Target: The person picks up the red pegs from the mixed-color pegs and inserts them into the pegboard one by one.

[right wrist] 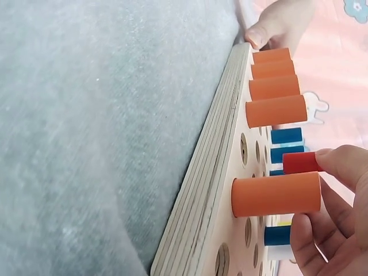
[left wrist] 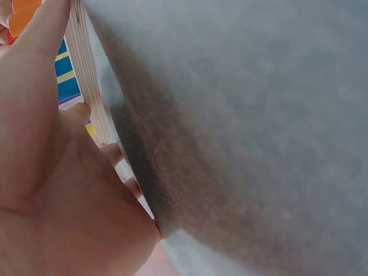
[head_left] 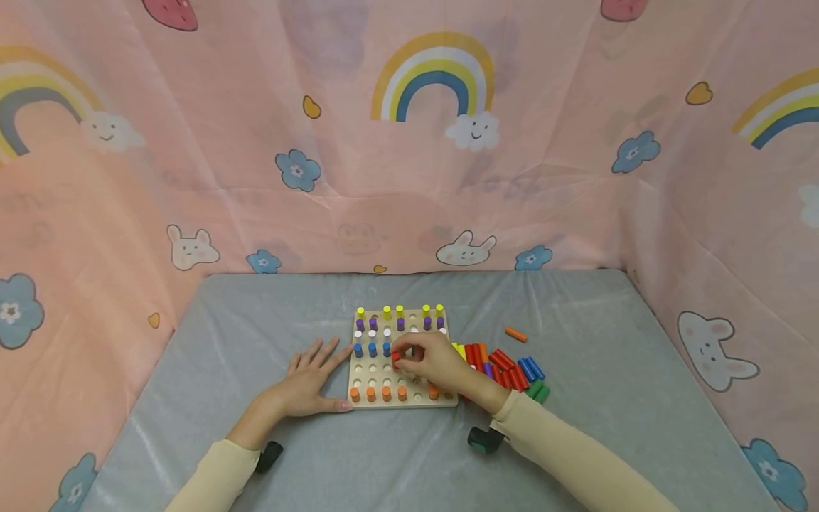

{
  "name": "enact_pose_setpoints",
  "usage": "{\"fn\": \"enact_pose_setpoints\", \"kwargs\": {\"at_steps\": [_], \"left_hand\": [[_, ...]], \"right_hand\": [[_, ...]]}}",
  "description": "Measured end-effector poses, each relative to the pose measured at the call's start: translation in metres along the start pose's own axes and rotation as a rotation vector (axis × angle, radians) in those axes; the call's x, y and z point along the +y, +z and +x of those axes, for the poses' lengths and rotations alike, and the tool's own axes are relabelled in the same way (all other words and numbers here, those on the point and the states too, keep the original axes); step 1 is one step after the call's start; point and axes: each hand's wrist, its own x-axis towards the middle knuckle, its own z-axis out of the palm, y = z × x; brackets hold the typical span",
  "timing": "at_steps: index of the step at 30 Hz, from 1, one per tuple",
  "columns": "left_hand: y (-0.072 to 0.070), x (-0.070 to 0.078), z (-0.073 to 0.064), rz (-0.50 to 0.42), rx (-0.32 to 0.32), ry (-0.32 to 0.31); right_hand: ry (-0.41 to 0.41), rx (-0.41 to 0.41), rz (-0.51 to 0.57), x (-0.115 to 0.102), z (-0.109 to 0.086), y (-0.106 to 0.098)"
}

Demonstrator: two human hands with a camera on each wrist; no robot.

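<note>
A wooden pegboard [head_left: 403, 406] lies on the grey cloth. My right hand [head_left: 431, 358] pinches a red peg [right wrist: 300, 163] between thumb and fingers over the middle of the board. My left hand [head_left: 310, 380] is spread flat along the board's left side, its thumb and a fingertip at the edge. Orange pegs [head_left: 387, 394] stand in the front row, with a gap in it. Farther back come rows of blue pegs [head_left: 372, 350], white pegs [head_left: 372, 335], purple pegs [head_left: 400, 324] and yellow pegs [head_left: 387, 313]. Part of the board is hidden under my right hand.
Right of the board lies a pile of loose pegs, among them red pegs [head_left: 502, 359], blue pegs [head_left: 536, 368] and green pegs [head_left: 539, 391]. One orange peg [head_left: 515, 334] lies apart behind it. A pink patterned curtain [head_left: 409, 206] encloses the table's back and sides.
</note>
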Motion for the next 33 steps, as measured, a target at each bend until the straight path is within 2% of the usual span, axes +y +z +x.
{"fn": "enact_pose_setpoints", "kwargs": {"at_steps": [10,20,27,33], "left_hand": [[0.010,-0.012,0.004,0.038,-0.007,-0.027],[0.004,-0.006,0.002,-0.003,-0.003,0.007],[0.009,-0.011,0.004,0.030,-0.010,-0.010],[0.001,-0.003,0.003,0.028,-0.032,-0.024]], "right_hand": [[-0.051,0.000,-0.025,0.000,0.007,0.008],[-0.049,-0.022,-0.040,-0.007,0.013,0.013],[-0.054,-0.046,-0.067,-0.014,0.017,0.017],[-0.022,-0.072,-0.063,-0.020,0.020,0.020]]}}
